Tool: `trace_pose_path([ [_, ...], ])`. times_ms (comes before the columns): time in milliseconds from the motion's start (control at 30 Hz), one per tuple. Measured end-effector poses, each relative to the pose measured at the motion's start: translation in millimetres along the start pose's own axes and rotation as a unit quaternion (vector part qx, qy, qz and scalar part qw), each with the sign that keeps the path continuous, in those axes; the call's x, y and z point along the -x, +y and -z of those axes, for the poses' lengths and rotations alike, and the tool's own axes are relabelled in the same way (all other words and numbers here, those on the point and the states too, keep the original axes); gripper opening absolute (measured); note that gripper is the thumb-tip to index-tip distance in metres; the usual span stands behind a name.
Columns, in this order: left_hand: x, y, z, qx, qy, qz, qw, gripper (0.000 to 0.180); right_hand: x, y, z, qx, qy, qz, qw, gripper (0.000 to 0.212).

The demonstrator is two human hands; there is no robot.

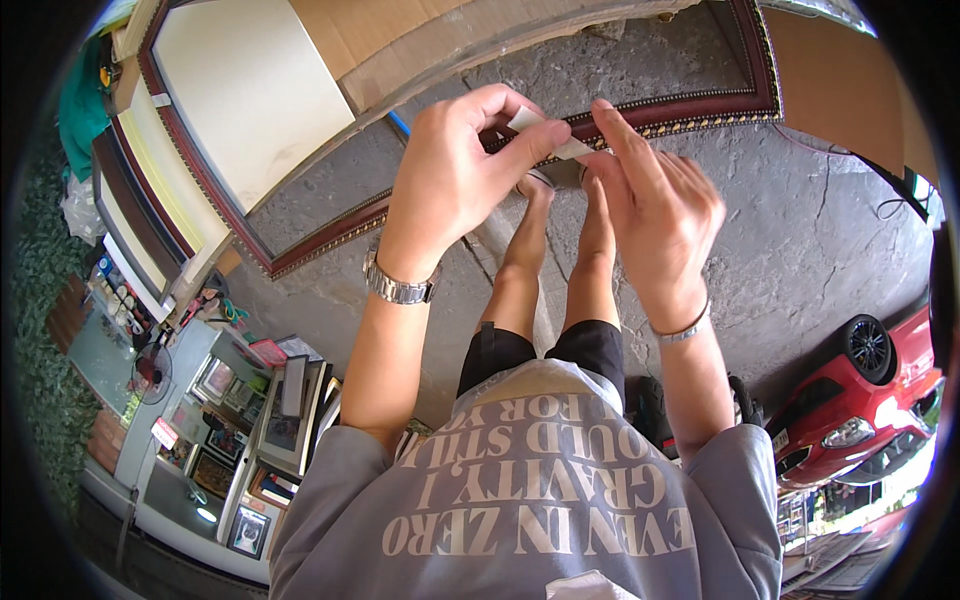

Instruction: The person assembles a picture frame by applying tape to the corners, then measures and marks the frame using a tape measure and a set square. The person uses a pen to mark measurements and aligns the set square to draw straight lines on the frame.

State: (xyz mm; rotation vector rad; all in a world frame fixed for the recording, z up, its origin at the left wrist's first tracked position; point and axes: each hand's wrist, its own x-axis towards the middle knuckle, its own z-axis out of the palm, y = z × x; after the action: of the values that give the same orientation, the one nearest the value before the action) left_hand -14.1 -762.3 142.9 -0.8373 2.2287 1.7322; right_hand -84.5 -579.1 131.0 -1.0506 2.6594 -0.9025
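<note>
Between my two hands a small strip of whitish tape or paper (573,150) is stretched at a slant; I cannot tell which material it is. My left hand (462,165), with a metal watch at its wrist, pinches the strip's left end between thumb and forefinger. At its right end, the thumb of my right hand (655,195) presses on it, while the forefinger points upward and the other fingers curl. Behind both hands lies a large dark red picture frame (325,240) with beaded gold edging, and my left hand hides part of its near side.
A cream board (245,85) and brown cardboard (360,30) lie across the frame's opening. Frame mouldings (150,190) lean at the left. Framed pictures (290,415) stand lower left. A red car (850,405) is on the right. Cracked concrete floor (800,220) surrounds my legs.
</note>
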Motion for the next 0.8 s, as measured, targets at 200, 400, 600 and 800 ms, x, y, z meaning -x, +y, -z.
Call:
trace_pose_path([
  [200,2,-3,0,0.005,0.016,0.0,1.0,0.024,-15,-3,31,0.168,-0.036,0.039,0.984,0.052],
  [400,0,-11,-1,-0.017,0.031,-0.049,0.998,0.031,-43,21,9,0.074,-0.058,0.236,0.967,0.038],
  [600,2,-19,5,0.009,-0.023,-0.062,0.998,0.033,-40,36,7,0.053,-0.074,0.276,0.957,0.03],
  [800,13,-18,2,0.03,0.039,-0.087,0.995,0.033,-41,32,11,0.066,-0.073,0.279,0.955,0.031],
])
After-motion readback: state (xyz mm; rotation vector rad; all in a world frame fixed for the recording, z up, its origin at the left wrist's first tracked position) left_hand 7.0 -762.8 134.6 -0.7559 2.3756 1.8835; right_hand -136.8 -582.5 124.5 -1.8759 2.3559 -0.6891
